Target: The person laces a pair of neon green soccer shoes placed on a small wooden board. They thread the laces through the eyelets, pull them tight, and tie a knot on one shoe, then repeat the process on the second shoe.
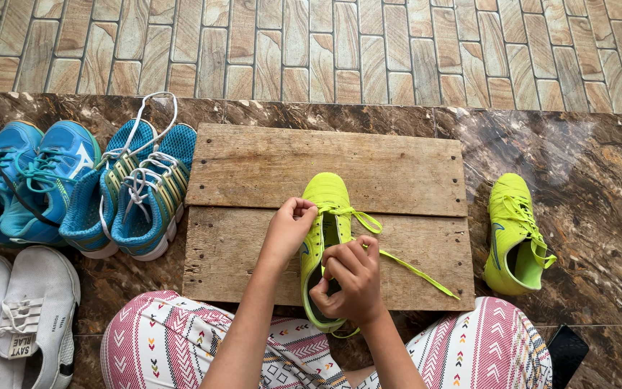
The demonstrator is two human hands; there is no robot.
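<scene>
A neon yellow-green shoe (327,198) lies toe-away on a wooden board (253,169) in front of me. My left hand (289,227) pinches one end of its lace at the shoe's left side near the eyelets. My right hand (350,277) is closed on the lace over the shoe's opening, hiding the tongue and heel. A small lace loop sticks out to the right, and a long loose lace end (419,272) trails across the board toward the lower right. The matching yellow-green shoe (514,234) stands on the marble floor to the right.
To the left sit a teal striped pair (134,191), a blue pair (26,180) and white-grey shoes (19,313). A dark phone (565,353) lies at the lower right. My patterned pink-and-white knees (174,346) frame the bottom. Brick-pattern tiles (325,47) lie beyond.
</scene>
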